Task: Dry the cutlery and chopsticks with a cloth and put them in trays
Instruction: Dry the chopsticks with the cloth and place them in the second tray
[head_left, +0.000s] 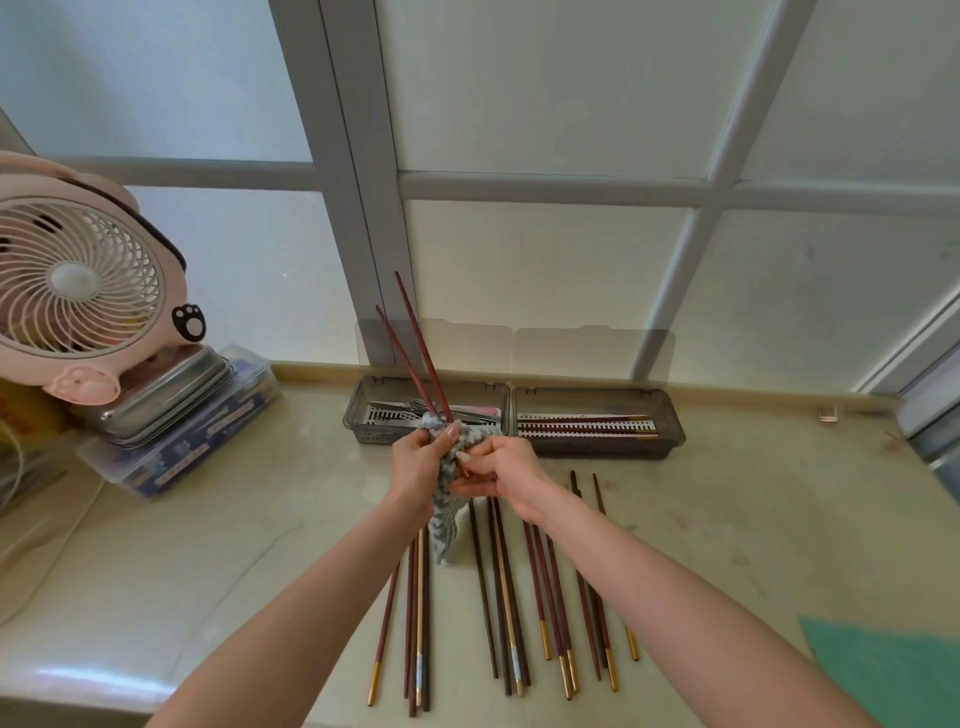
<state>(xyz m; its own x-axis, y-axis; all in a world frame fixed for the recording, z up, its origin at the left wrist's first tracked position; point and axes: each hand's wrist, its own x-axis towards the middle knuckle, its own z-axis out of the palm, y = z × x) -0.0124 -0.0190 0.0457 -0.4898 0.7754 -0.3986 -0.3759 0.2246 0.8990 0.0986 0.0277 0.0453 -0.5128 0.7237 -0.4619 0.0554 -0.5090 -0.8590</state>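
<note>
Held pair: two red-brown chopsticks (415, 353) are held tilted above the counter (208, 571), their upper ends splayed apart toward the window and their lower part wrapped in the striped cloth (447, 525).
Left hand (415, 462): the fingers are curled round the cloth and the shafts inside it, with the thumb pressed on top.
Right hand (511, 470): the fingers are closed in a pinch on the pair's lower end, just beside the left hand.
Step judged: the pair is being wiped, and the right tray (670, 421) (several chopsticks already lie in it) is taken as its destination.
Left tray (358, 410): metal cutlery lies in it; it touches the right tray.
Not yet dried: many loose chopsticks (498, 582) are spread on the counter beneath the arms.
Risk, slipping: one stick may be pulled out of the cloth alone, since the pair is splayed and not aligned.
Risk, dragging: the loose chopsticks may be rolled by the cloth's hanging tail.
Risk, knocking: the open tray lids (592, 353) may be struck by the long upper ends when the pair is lowered.
</note>
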